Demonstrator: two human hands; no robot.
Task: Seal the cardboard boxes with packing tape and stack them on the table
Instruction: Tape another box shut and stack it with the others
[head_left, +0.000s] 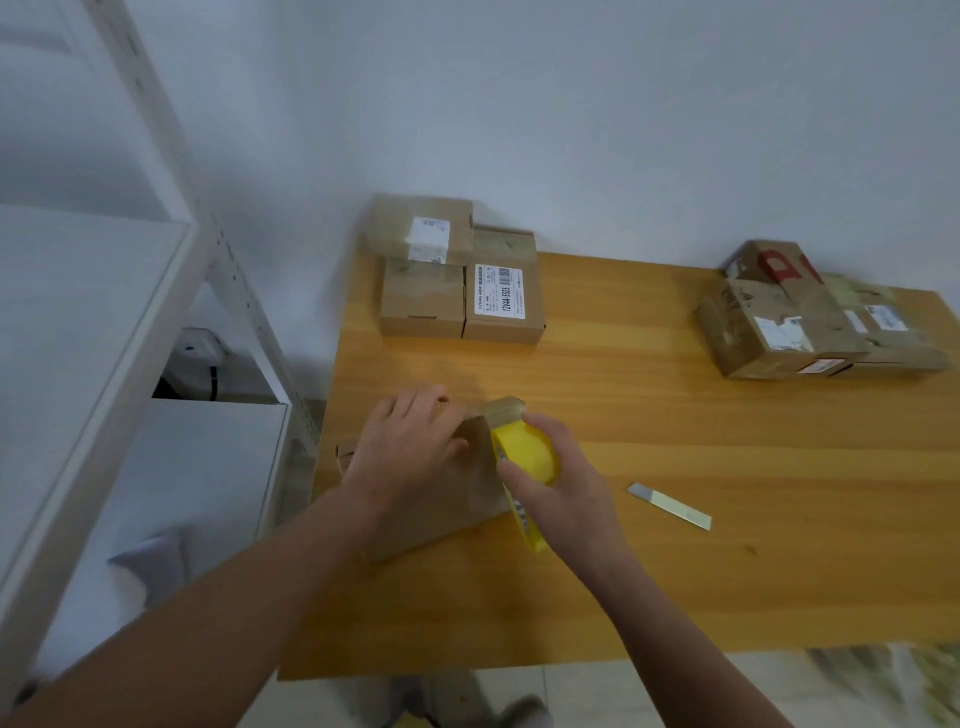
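Observation:
A brown cardboard box (470, 501) lies near the left front of the wooden table (675, 545). My left hand (410, 447) presses down on the box's top with spread fingers. My right hand (558, 493) grips a yellow packing tape dispenser (524, 457) held against the box's right side. A strip of tape (506, 408) runs over the box's far corner. A stack of small sealed boxes (457, 275) stands at the table's back left, one box on top of two. A pile of worn taped boxes (810, 317) sits at the back right.
A utility knife blade (669, 505) lies on the table just right of my right hand. A white metal shelving unit (119, 364) stands to the left of the table. A white wall runs behind. The table's front edge is close to me.

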